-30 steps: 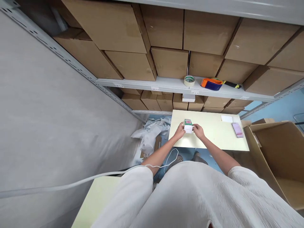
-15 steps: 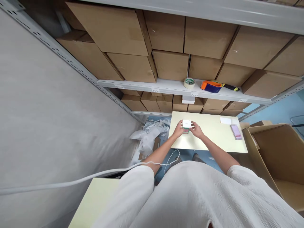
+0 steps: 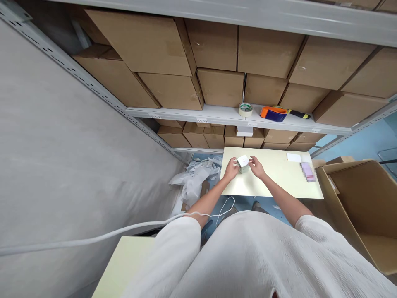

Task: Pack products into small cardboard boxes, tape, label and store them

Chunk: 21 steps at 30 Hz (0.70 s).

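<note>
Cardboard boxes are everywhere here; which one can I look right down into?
The large box right of the table: its open top shows inner walls, while the shelf boxes show outer faces.

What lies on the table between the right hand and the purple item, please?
Only bare tabletop separates the right hand from the purple item in the head view.

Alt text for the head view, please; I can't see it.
Two bare hands, left and right, flank a small white-topped box over a pale table; beyond, a metal shelf holds cardboard boxes and a tape roll.
</note>
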Available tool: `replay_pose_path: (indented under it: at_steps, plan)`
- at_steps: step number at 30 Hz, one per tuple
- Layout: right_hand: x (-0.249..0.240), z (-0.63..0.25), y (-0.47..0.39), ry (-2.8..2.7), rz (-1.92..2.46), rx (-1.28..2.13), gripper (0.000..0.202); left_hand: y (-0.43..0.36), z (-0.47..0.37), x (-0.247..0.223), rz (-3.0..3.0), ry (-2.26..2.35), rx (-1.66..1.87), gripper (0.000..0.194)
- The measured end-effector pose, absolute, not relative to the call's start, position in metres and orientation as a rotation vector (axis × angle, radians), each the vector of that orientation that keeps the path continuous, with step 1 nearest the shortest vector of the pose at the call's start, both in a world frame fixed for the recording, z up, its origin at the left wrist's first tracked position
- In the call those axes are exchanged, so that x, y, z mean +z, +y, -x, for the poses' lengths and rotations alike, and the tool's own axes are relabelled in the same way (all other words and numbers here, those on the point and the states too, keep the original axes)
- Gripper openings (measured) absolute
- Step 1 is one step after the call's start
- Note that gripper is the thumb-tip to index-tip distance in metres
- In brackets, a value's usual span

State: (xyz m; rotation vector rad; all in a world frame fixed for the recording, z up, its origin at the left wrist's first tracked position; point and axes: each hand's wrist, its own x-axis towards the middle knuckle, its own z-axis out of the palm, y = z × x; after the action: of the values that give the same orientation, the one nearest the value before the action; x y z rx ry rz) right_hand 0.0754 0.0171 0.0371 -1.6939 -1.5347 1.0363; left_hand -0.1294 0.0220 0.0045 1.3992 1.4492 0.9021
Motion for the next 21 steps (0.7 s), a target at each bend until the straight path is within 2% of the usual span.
replay_pose_path:
  at_steps: [3, 9, 12, 21]
  plan:
    - [0.034, -0.072, 0.018, -1.626, 1.668, 1.059, 0.058, 0.022, 0.127, 0.012, -1.352, 1.446, 0.870, 0.056]
    - [0.030, -0.069, 0.015, -1.806, 1.839, 0.874, 0.071, 0.021, 0.124, 0.026, -1.379, 1.497, 0.910, 0.037]
    - [0.035, -0.066, 0.016, -1.915, 1.926, 0.860, 0.072, 0.015, 0.125, 0.027, -1.357, 1.473, 0.845, 0.035]
    - [0.065, -0.065, 0.018, -2.361, 1.696, 0.643, 0.059, 0.007, 0.132, 0.024, -1.406, 1.430, 0.831, 0.062]
